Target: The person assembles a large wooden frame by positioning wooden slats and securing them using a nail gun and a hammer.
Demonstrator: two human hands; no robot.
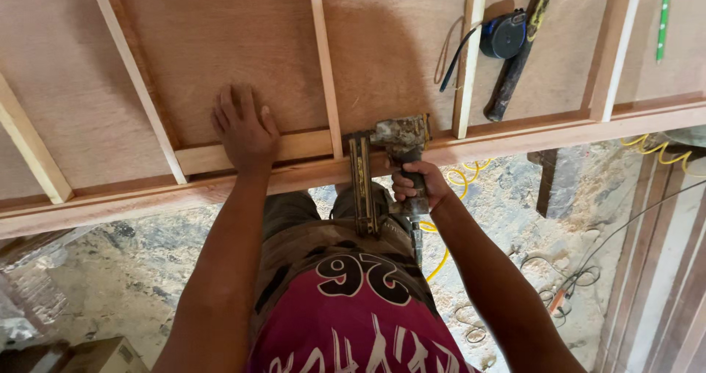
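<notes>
My left hand [244, 132] lies flat, fingers spread, on a short wooden crosspiece [301, 146] of a plywood panel [228, 42] framed with thin wooden slats. My right hand [418, 185] grips the handle of a worn pneumatic nail gun [388, 152]. Its head rests against the panel's near edge rail [515, 141], just right of an upright slat [324, 64]. A yellow coiled air hose [456, 189] runs down from the gun.
A hammer [518, 57] and a blue tape measure [504, 35] lie on the panel at the upper right. Below the panel is a dusty floor with sawdust, cables [573, 277] and stacked boards [662, 270] at the right.
</notes>
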